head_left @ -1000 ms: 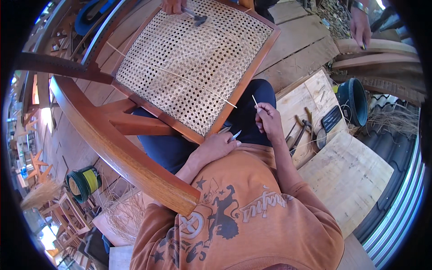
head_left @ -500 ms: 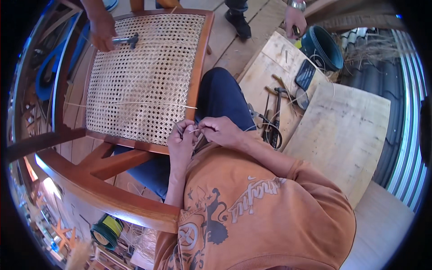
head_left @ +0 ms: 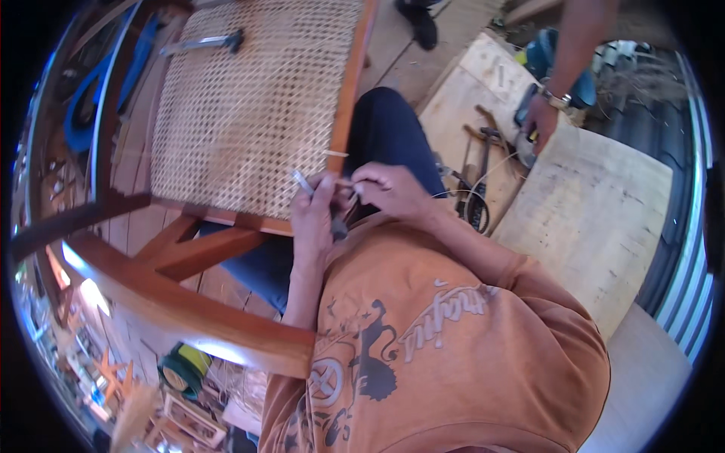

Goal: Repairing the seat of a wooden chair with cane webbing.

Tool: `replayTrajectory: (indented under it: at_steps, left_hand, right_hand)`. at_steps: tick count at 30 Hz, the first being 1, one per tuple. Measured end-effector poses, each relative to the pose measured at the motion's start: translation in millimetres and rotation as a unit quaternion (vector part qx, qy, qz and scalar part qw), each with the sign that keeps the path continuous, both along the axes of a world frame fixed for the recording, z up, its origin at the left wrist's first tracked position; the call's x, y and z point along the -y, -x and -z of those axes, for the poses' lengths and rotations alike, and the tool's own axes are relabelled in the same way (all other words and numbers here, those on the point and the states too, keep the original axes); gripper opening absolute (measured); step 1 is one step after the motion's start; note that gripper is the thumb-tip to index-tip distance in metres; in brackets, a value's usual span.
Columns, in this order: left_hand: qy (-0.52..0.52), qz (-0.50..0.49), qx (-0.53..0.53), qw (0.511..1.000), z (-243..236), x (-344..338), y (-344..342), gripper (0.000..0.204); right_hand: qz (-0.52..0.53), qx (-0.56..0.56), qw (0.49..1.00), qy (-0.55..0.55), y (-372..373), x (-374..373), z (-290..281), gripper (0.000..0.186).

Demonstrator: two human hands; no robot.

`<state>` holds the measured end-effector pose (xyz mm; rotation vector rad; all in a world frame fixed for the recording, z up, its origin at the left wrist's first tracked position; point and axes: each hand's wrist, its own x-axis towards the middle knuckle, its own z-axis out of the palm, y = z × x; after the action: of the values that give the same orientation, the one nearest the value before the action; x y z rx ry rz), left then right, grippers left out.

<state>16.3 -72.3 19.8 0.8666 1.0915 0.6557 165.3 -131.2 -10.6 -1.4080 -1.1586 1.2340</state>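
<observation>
My left hand (head_left: 311, 211) is closed around a tool with a pale metal tip (head_left: 300, 181) and a dark end near my wrist; the blurred tool's exact kind is unclear. Beside it my right hand (head_left: 393, 190) pinches a thin cane strand (head_left: 444, 194), part of which shows behind the wrist. Both hands are over my lap, at the near right corner of a woven cane panel (head_left: 249, 98) in a brown wooden chair frame (head_left: 343, 121). A short pale strand end (head_left: 336, 154) lies across the frame's edge. Farther up the panel rests a hammer (head_left: 204, 44).
To the right, another person's hand (head_left: 541, 124) reaches to a wooden board (head_left: 468, 90) holding pliers (head_left: 483, 124) and other tools. A second pale board (head_left: 581, 226) lies nearer. A curved chair rail (head_left: 189, 313) passes by my left arm. Behind the hand stands a dark green bucket (head_left: 581, 83).
The other person's hand has left the hammer on the panel; another hand has reached down to the board. A metal-tipped tool now shows in my left hand. The view has shifted slightly.
</observation>
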Motion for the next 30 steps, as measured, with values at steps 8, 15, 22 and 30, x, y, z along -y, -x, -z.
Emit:
replayTrajectory:
  at_steps: [8, 15, 22, 30]
  left_hand:
    - [-0.018, 0.036, 0.056, 0.998, 4.2, -10.2, -11.4, 0.009]
    - [-0.085, 0.049, 0.057, 0.994, -6.9, -9.5, -23.4, 0.013]
    - [-0.348, 0.042, -0.194, 0.916, -4.7, -5.2, -20.3, 0.016]
    - [-0.324, 0.074, -0.173, 0.927, 3.2, -5.8, -18.1, 0.017]
  right_hand:
    - [0.022, -0.098, 0.995, 0.024, -5.9, -6.1, -23.3, 0.012]
    - [0.046, -0.159, 0.986, -0.016, -5.3, -4.5, -30.0, 0.012]
    - [0.051, -0.107, 0.992, -0.033, -2.4, -3.7, -19.2, 0.010]
    - [0.082, -0.110, 0.990, -0.039, 0.7, -7.8, -18.6, 0.009]
